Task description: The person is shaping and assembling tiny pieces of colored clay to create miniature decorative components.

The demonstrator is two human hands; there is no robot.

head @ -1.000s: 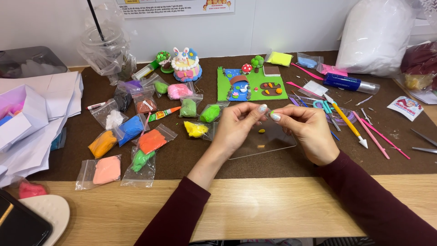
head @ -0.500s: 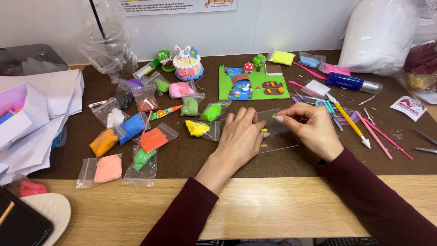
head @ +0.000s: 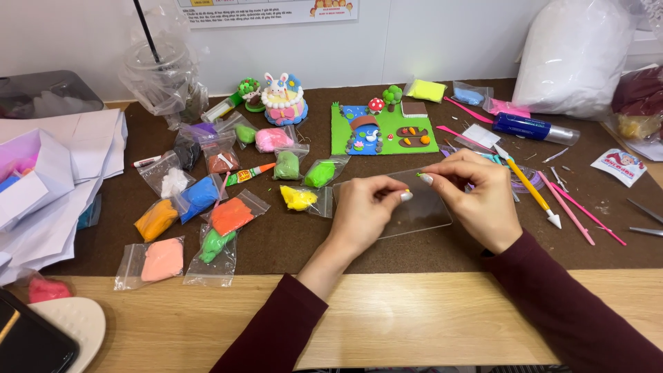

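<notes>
My left hand rests over a clear plastic sheet on the brown mat, thumb and forefinger pinched together; nothing shows between them. My right hand hovers just right of it, fingertips pinched on a tiny green clay bit. The fingertips of both hands are a few centimetres apart above the sheet. A green clay scene board with a mushroom and a tree lies just behind the hands.
Several small bags of coloured clay lie to the left, including yellow and orange. A bunny cake model stands behind them. At right are a yellow tool, pink tools and a blue tube. Papers are stacked at far left.
The hands were raised with fingertips together. My left hand then dropped flat onto the clear sheet and has now curled into a pinch. My right hand stayed pinched and shifted slightly right.
</notes>
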